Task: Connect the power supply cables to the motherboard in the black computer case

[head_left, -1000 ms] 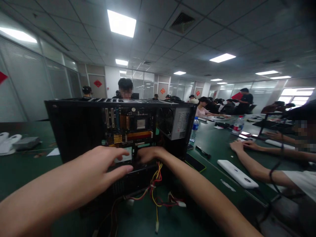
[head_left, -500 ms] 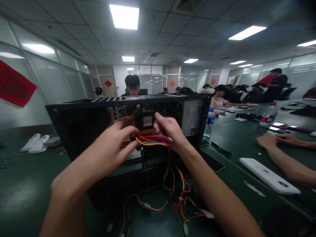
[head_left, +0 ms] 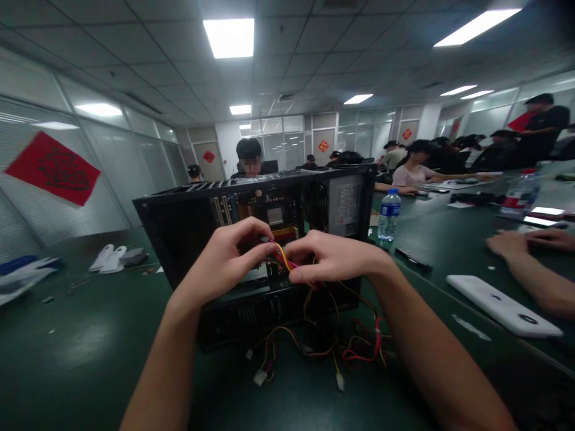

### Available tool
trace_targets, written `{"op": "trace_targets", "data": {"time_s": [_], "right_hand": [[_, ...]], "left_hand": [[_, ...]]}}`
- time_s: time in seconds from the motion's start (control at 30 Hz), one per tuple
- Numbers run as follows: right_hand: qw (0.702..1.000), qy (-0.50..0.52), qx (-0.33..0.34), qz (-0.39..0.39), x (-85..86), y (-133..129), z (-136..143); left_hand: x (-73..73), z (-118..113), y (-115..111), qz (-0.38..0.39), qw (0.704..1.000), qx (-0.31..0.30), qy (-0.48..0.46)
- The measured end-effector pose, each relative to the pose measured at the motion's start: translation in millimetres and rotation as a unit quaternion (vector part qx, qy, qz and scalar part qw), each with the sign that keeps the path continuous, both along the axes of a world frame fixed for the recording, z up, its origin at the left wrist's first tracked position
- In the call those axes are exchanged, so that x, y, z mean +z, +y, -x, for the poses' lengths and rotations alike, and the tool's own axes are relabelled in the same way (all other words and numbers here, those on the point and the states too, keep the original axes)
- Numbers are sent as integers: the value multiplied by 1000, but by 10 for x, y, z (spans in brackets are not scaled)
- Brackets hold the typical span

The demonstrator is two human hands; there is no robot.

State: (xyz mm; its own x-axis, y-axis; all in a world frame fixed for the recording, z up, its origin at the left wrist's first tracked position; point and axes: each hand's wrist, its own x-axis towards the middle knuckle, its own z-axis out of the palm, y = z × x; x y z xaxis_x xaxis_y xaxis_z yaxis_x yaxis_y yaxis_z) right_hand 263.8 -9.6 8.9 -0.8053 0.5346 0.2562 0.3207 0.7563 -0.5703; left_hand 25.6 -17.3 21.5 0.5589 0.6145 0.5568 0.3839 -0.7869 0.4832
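Observation:
An open black computer case (head_left: 179, 206) stands on the green table, its motherboard, fan and power supply (head_left: 348, 206) showing. In front of the case, my left hand (head_left: 236, 248) pinches the end of a multicoloured cable bundle (head_left: 282, 254) between thumb and fingers, with a small connector partly visible at the fingertips. Close beside it, my right hand (head_left: 330, 257) is closed round the same bundle. More power cables (head_left: 323, 350) with white plugs hang down and lie on the table before the case.
Right of the case stand a water bottle (head_left: 389, 215) and a long white device (head_left: 503, 305). Another person's hands (head_left: 516, 251) rest at the right. White objects (head_left: 110, 258) lie to the left. Several people sit farther back.
My hands have drawn closer together, the right one now turned over and wrapped round the cables. The cable bundle is less spread out. The view has shifted left.

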Motion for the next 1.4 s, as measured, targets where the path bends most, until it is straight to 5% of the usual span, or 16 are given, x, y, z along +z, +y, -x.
{"op": "trace_targets", "data": {"time_s": [0.2, 0.43, 0.7, 1.0, 1.13, 1.27, 1.4], "right_hand": [[1000, -11, -13, -19, 71, -147, 10], [990, 130, -32, 50, 72, -88, -132], [960, 207, -12, 186, 41, -157, 92], [933, 311, -60, 169, -22, -143, 224], [929, 316, -64, 184, -20, -167, 248], [921, 331, -67, 196, -37, -159, 264], [921, 332, -73, 191, -53, -153, 280]], "left_hand": [[47, 26, -96, -64, 998, -4, 16], [96, 15, -162, -219, 975, 19, 2], [54, 6, -130, -256, 966, 16, -15], [22, -10, -96, -312, 948, 49, -31], [3, 19, -40, -260, 962, 39, -76], [2, 75, -33, -151, 988, 20, -22], [12, 105, -63, -134, 990, 26, -46]]}}
